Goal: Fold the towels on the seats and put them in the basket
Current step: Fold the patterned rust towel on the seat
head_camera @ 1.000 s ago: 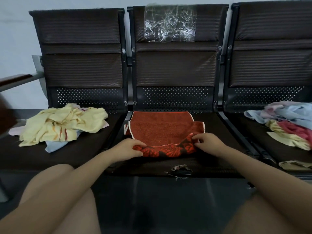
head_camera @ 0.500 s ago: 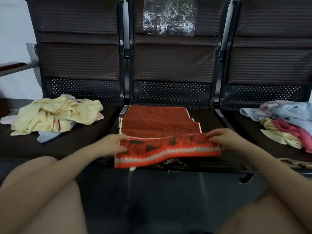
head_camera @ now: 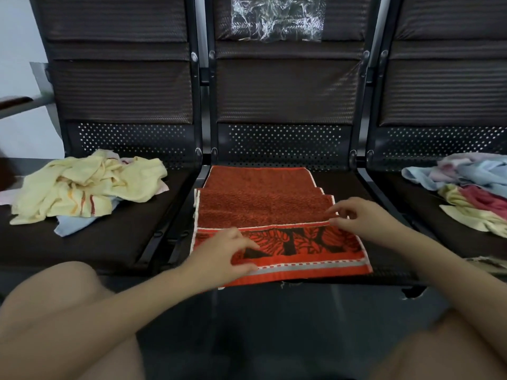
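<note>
red towel [head_camera: 263, 207] on middle seat [head_camera: 343, 187], patterned end now pulled flat toward the front edge | left hand [head_camera: 219, 259] fingers spread on it | right hand [head_camera: 365, 219] apparently pinching hem | folding unfinished; basket unseen

Place: a waiting area, by the look of the seating.
Seating: three dark linked seats [head_camera: 285, 91] in a row on one shared frame, with ribbed backs and perforated metal panels [head_camera: 285, 142] low on the backs.
Armrest: a bar [head_camera: 19, 102] at the row's left end.
Wall: plain and pale [head_camera: 19, 37] behind the row.
Wear: a torn front edge [head_camera: 413, 292] on the middle seat.
</note>
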`<state>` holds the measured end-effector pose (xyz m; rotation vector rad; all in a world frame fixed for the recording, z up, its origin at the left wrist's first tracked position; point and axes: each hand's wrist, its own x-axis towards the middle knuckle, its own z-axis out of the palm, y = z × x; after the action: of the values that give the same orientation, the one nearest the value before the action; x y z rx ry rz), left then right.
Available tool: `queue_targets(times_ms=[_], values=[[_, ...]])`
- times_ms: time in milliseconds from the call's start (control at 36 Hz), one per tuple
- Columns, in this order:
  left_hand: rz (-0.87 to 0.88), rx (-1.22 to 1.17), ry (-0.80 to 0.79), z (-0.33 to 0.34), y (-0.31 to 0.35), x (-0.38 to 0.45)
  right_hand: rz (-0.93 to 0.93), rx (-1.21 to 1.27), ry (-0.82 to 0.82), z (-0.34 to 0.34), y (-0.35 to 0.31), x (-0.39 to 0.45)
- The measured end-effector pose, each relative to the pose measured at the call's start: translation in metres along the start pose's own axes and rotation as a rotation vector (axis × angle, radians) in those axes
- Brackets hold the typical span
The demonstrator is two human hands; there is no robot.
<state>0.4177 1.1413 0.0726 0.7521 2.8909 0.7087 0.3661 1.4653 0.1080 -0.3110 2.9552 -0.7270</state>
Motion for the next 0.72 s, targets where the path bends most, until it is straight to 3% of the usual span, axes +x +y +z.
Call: queue_targets(times_ms=[139,250,417,722], values=[[0.180,0.080,0.015,0.031,0.004,0.003,-0.127,-0.020,-0.271,0.020,-0.014,-0.007],[0.221,0.150,0.057,0.040,0.002,0.006,-0.250,-0.126,-0.384,0.043,-0.015,-0.015],[0.226,0.159,0.057,0.043,-0.001,0.014,-0.384,-0.209,-0.311,0.053,0.000,-0.020],[0.151,-0.134,-0.014,0.030,-0.006,0.028,-0.443,-0.104,-0.182,0.049,-0.007,-0.009]])
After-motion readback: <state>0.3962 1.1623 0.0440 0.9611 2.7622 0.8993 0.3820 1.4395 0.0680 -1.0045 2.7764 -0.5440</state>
